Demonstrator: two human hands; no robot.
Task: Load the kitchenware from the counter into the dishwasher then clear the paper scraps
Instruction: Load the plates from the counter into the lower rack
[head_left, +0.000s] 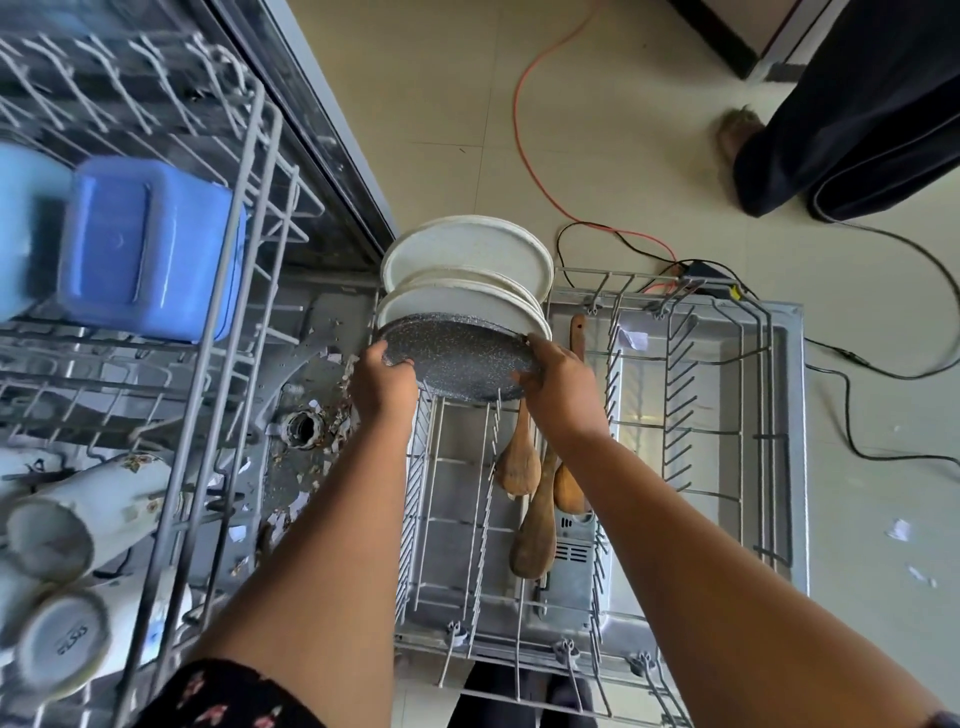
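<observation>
We grip the round, dark speckled plate (457, 358) on both sides: left hand (382, 384) curled round its left rim, right hand (563, 395) clutching the right edge. It's tilted in the grey wire lower rack (678, 415), right against the matte white plates (467, 254) standing there. Smooth wooden spoons (519, 462) lie just beside it.

Lower rack (680, 405) held white plates (467, 249) upright in its far-left corner, dark speckled plate (457, 358) just beside them, wooden spoons (519, 462) across the wires. Upper rack (244, 260) carried a blue tub (145, 244) and mugs (88, 509).
</observation>
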